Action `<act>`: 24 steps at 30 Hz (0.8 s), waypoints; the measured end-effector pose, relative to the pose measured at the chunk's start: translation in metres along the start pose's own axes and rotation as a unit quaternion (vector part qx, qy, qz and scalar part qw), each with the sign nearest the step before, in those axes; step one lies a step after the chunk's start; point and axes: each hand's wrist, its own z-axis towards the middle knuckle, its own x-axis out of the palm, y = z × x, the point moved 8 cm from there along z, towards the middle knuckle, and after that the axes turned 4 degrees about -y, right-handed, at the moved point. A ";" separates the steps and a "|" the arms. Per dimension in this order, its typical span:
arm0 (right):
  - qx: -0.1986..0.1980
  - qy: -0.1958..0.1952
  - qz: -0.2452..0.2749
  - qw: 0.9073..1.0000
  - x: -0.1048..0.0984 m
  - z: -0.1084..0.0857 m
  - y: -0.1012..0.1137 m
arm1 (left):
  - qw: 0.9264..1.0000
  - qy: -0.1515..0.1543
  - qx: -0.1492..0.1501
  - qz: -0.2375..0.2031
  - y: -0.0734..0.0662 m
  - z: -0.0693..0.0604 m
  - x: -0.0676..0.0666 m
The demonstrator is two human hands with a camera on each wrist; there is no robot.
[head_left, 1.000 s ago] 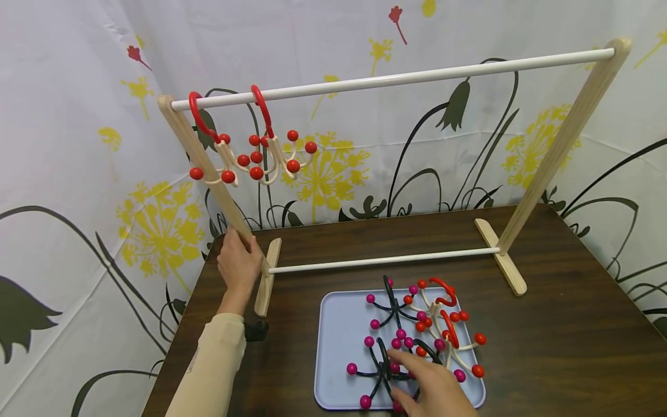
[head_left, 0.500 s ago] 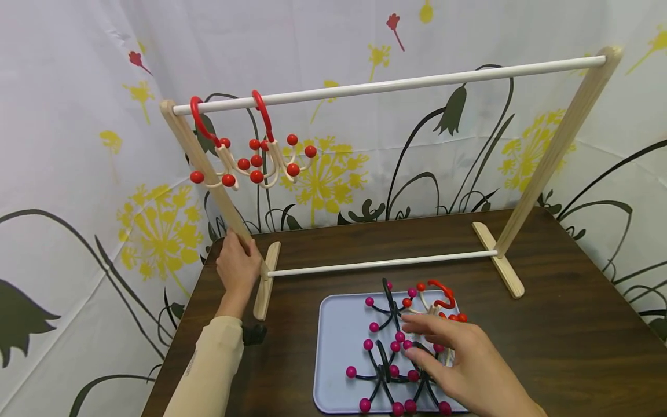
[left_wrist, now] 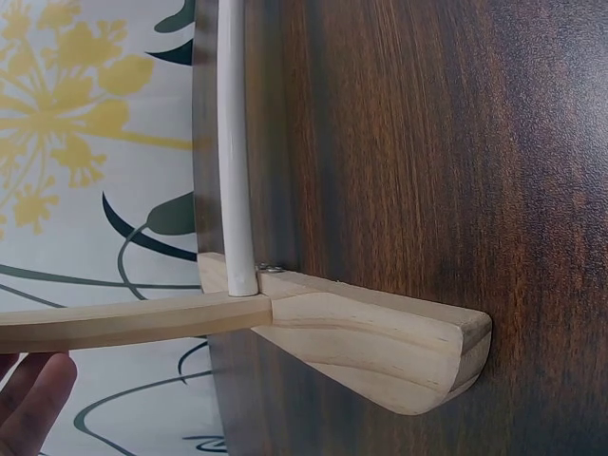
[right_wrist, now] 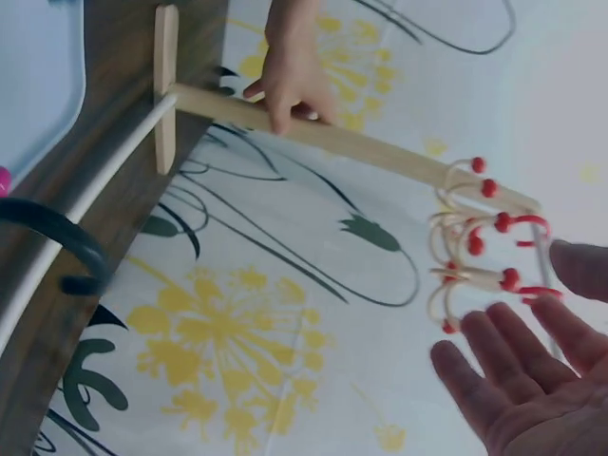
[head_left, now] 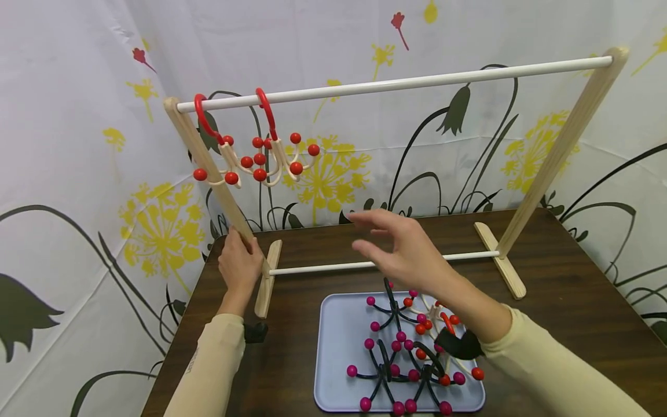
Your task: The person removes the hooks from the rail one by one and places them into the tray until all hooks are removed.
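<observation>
— how were the fingers of the right hand (head_left: pixel 403 249)?
— they were released and spread, with the thumb apart from them. the hand was in the air, and in the head view it covered a part of the lower rod (head_left: pixel 318 268).
— and the left hand (head_left: pixel 241 260)?
— its fingers were grasping the left post (head_left: pixel 229 205) of the wooden stand, somewhat above the foot (head_left: pixel 267 284).
— where were the pieces?
— two hanging pieces (head_left: pixel 278 152), cream with red hooks and red balls, hung side by side from the upper rod (head_left: pixel 417 83), near its left end. in the blue tray (head_left: pixel 333 324) lay three black pieces (head_left: pixel 384 370) with pink balls. beside them were cream pieces (head_left: pixel 435 314) with red balls, partly hidden by the right forearm (head_left: pixel 474 307).
— and farther out?
— the tray was on a dark table (head_left: pixel 292 359); behind it hung a flowered cloth (head_left: pixel 323 35).
</observation>
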 end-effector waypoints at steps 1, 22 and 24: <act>0.002 -0.001 0.011 1.000 0.002 0.011 0.000 | 1.000 0.000 -0.001 0.001 0.000 0.000 0.000; 0.054 0.048 0.170 0.983 0.064 0.143 -0.003 | 1.000 -0.009 0.006 0.003 -0.001 0.001 -0.001; 0.086 0.044 0.175 0.980 0.066 0.146 -0.008 | 1.000 -0.006 0.004 0.003 0.000 0.000 -0.001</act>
